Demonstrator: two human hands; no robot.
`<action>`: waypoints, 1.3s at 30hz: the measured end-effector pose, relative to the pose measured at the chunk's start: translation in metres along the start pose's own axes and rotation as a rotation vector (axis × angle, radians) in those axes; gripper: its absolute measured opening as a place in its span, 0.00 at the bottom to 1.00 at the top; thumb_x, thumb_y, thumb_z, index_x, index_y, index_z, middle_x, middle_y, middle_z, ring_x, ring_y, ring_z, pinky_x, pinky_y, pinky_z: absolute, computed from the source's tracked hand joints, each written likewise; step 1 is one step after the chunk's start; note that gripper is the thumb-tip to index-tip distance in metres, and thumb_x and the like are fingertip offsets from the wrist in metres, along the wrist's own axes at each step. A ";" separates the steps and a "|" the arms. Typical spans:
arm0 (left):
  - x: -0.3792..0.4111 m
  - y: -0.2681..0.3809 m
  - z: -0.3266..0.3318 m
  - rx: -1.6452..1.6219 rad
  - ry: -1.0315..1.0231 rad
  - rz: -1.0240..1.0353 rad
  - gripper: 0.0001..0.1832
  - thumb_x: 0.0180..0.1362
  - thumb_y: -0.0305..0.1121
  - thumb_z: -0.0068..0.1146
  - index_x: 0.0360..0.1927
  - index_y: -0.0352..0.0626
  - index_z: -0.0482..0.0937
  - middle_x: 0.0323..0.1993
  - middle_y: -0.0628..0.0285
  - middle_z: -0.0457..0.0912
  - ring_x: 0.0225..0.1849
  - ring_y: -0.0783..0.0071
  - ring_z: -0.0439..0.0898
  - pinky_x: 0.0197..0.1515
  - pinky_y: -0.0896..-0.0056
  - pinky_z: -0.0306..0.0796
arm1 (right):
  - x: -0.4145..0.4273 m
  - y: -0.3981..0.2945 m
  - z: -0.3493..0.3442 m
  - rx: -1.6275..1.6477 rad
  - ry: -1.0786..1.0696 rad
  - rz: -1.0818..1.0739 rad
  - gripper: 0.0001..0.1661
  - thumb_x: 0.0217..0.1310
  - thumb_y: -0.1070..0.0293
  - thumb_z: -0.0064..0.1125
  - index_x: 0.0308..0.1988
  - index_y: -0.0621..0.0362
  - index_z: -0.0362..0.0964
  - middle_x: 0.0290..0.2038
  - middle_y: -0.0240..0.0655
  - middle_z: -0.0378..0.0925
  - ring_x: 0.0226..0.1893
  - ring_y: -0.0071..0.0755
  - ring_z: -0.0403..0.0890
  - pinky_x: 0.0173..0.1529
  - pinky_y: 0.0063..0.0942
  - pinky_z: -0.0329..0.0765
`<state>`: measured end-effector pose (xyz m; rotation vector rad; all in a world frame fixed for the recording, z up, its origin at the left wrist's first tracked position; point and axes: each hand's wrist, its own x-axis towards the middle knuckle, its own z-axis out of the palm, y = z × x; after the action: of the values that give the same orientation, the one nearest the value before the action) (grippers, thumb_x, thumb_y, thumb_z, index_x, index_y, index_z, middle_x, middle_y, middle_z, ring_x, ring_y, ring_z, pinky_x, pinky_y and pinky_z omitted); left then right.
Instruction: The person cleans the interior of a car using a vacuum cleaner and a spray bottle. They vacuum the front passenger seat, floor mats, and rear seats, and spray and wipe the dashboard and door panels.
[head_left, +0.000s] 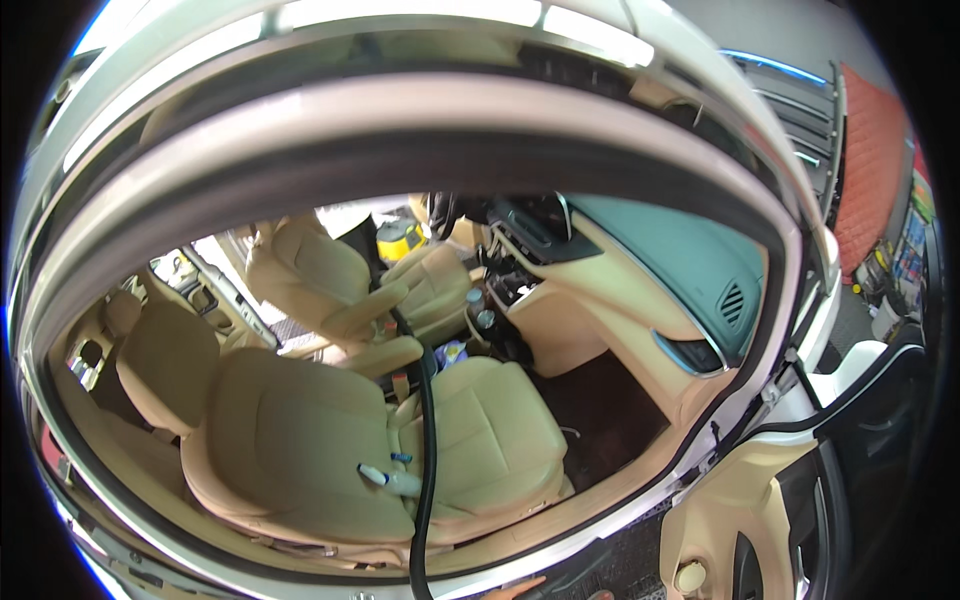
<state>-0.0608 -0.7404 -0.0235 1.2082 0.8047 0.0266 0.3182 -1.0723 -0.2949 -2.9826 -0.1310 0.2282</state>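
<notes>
At the bottom edge, a sliver of what looks like my left hand (516, 589) shows, with one finger extended and the rest cut off. A small patch to its right may be a fingertip of my right hand (601, 595), but too little shows to be sure. Before me is the open front door of a car. A black flexible hose (429, 427) runs from the centre armrest across the beige passenger seat (480, 435) and over the sill. A white plastic bottle with a nozzle (394, 480) lies where cushion meets backrest. Beside it is a small blue item (401, 457).
The open door panel (720, 517) stands at lower right. The roof frame (450, 105) arches overhead. Drink bottles (486, 320) stand in the console near a purple packet (452, 352). A yellow container or machine (400, 240) is beyond the far seat. A dark mat (615, 412) covers the footwell.
</notes>
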 end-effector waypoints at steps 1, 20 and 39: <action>0.013 0.006 -0.003 -0.106 0.108 0.129 0.36 0.70 0.39 0.61 0.79 0.51 0.61 0.30 0.65 0.82 0.26 0.78 0.78 0.28 0.73 0.74 | -0.006 0.004 0.011 0.313 0.012 0.064 0.20 0.70 0.56 0.54 0.54 0.54 0.79 0.47 0.44 0.84 0.48 0.49 0.83 0.51 0.50 0.77; 0.088 0.256 -0.302 -0.011 0.647 1.062 0.18 0.78 0.46 0.44 0.45 0.43 0.80 0.39 0.64 0.83 0.40 0.73 0.80 0.45 0.67 0.74 | -0.193 -0.078 -0.130 0.443 -0.600 -0.164 0.23 0.72 0.52 0.50 0.50 0.58 0.81 0.47 0.49 0.84 0.53 0.57 0.82 0.55 0.51 0.78; -0.185 -0.310 0.004 1.085 0.508 -0.235 0.14 0.71 0.41 0.58 0.50 0.43 0.85 0.25 0.66 0.82 0.25 0.76 0.77 0.25 0.70 0.71 | -0.270 0.115 -0.107 0.489 -0.411 -0.344 0.20 0.70 0.55 0.49 0.43 0.57 0.82 0.43 0.55 0.84 0.47 0.65 0.83 0.53 0.53 0.80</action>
<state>-0.3132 -0.9430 -0.1824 2.1570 1.4927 -0.3499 0.0774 -1.2270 -0.1686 -2.3465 -0.5403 0.7095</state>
